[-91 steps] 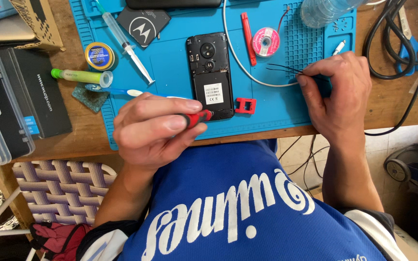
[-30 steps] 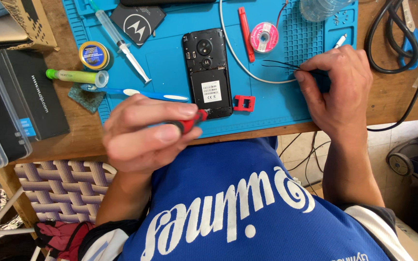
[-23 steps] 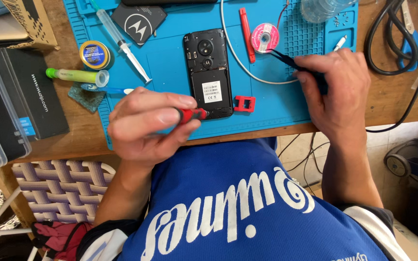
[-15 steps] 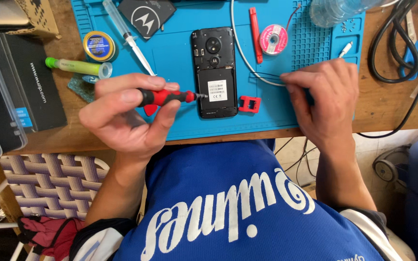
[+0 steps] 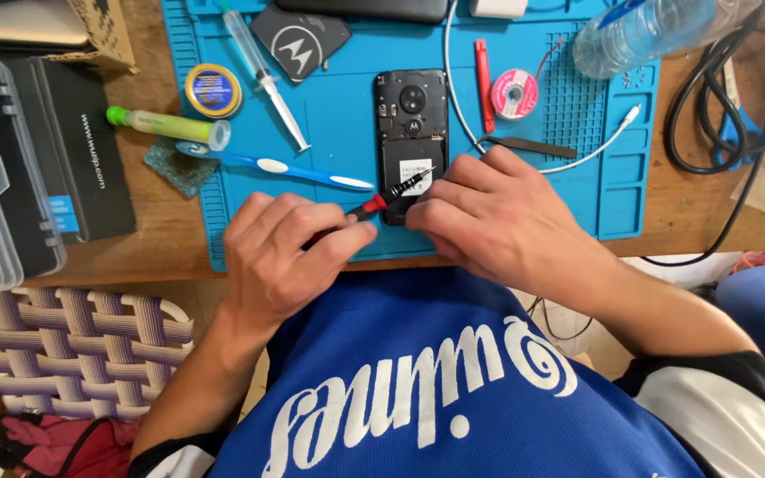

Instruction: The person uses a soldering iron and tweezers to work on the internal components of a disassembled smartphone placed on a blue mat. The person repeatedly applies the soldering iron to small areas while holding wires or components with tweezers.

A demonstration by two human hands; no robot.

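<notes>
Your left hand [image 5: 289,252] grips the red screwdriver [image 5: 382,200]; your right hand [image 5: 498,217] steadies the opened black phone [image 5: 411,124], white-labelled, beside the toothbrush [image 5: 276,167].

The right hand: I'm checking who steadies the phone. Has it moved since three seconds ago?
Yes. The right hand has moved left along the blue mat, from the mat's right part to the phone's lower end.
</notes>
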